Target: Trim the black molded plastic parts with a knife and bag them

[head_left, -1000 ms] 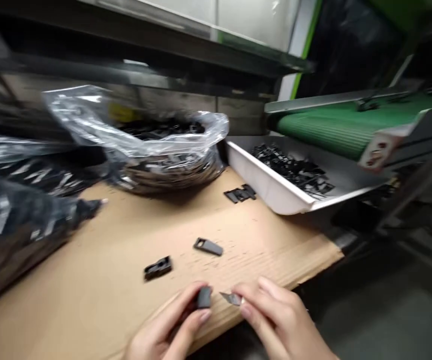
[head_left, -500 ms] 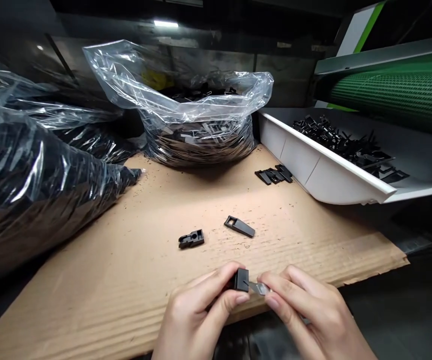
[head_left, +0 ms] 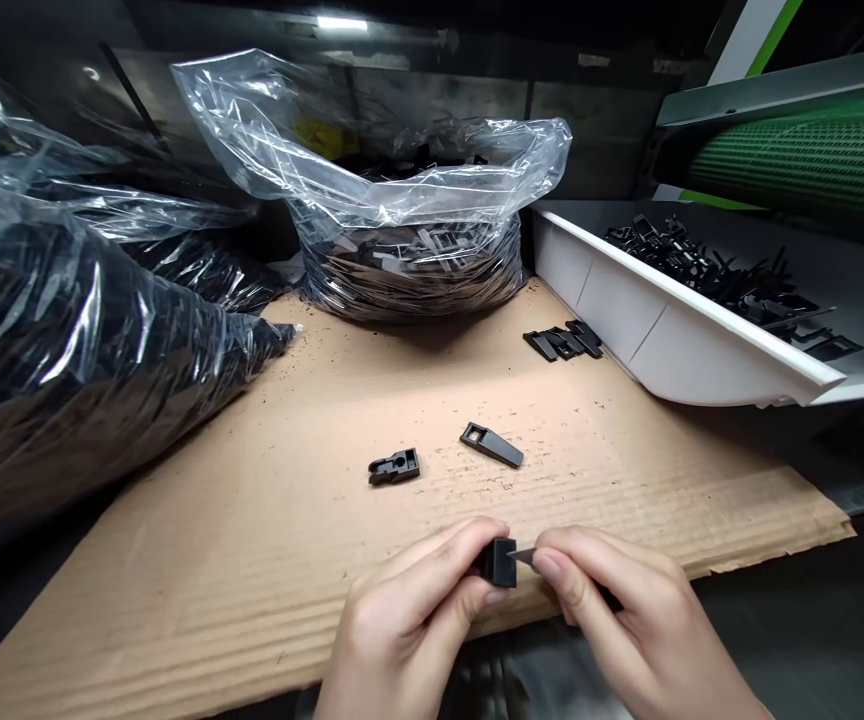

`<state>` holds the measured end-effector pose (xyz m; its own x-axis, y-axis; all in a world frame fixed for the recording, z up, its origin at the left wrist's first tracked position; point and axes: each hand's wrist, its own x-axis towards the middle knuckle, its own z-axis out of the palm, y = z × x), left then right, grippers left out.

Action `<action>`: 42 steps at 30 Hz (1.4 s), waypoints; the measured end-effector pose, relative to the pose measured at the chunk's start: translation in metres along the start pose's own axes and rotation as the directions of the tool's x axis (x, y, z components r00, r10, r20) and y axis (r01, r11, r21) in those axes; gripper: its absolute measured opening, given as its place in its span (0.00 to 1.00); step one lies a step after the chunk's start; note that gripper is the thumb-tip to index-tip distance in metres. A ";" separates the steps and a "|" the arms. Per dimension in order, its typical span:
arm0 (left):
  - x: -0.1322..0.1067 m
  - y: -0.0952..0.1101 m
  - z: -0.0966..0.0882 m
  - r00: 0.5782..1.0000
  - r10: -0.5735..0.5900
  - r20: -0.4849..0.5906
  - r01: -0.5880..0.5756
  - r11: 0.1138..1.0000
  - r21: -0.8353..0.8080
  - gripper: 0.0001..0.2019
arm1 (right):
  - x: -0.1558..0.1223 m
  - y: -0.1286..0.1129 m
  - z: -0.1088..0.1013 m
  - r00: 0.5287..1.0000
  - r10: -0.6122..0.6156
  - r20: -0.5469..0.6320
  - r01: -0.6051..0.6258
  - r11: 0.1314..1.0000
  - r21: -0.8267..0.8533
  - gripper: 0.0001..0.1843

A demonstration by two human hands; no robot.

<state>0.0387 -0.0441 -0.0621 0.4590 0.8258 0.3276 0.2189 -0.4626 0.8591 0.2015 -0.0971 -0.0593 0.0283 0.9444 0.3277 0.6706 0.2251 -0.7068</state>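
Note:
Between the thumb and fingers of my left hand (head_left: 421, 610) is a small black plastic part (head_left: 503, 563), its squared end turned to the right. My right hand (head_left: 619, 600) pinches a thin metal blade (head_left: 523, 555); its pointed tip is at the part's end face, and the rest is hidden by my fingers. Beyond my hands, a black plastic clip piece (head_left: 394, 467) with notches and a tapered black piece (head_left: 492, 445) with a square hole lie apart on the cardboard (head_left: 267, 540).
Several black pieces (head_left: 563, 341) lie beside a white tray (head_left: 702, 320) heaped with black parts. An open clear plastic bag (head_left: 409, 250) of parts stands at the back, another filled bag (head_left: 102, 340) at left. A green conveyor belt (head_left: 814, 160) is upper right. Small black shavings dot the cardboard.
The blade has turned: its broad shiny face showed before, and now a narrow dark point shows. My right fingers are closer around it. The whole view has shifted slightly.

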 end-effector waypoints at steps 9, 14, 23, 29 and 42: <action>0.000 0.005 0.001 1.000 0.009 0.011 -0.009 1.000 -0.017 0.15 | 0.000 0.003 -0.002 0.999 -0.028 0.033 0.028 1.000 -0.004 0.14; 0.000 0.001 0.005 0.998 -0.046 -0.033 0.046 0.999 0.013 0.13 | -0.003 -0.005 -0.008 0.991 -0.053 0.125 0.048 0.998 0.045 0.13; 0.002 0.013 0.004 0.993 -0.100 0.061 0.107 0.985 -0.133 0.09 | 0.003 -0.009 -0.004 0.972 0.224 0.075 -0.235 0.945 0.226 0.10; -0.002 0.011 0.009 0.951 -0.309 -0.001 0.286 0.882 -0.376 0.05 | 0.001 -0.003 0.000 0.997 -0.032 -0.065 0.042 0.988 0.150 0.08; 0.003 0.011 0.006 0.968 -0.228 -0.103 0.205 0.959 -0.195 0.13 | -0.006 0.010 -0.004 0.938 -0.320 -0.132 0.280 0.926 -0.255 0.14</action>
<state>0.0476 -0.0483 -0.0541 0.3056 0.9382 0.1624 0.1359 -0.2118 0.9678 0.2109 -0.1012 -0.0660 -0.0897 0.7822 0.6165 0.8176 0.4114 -0.4029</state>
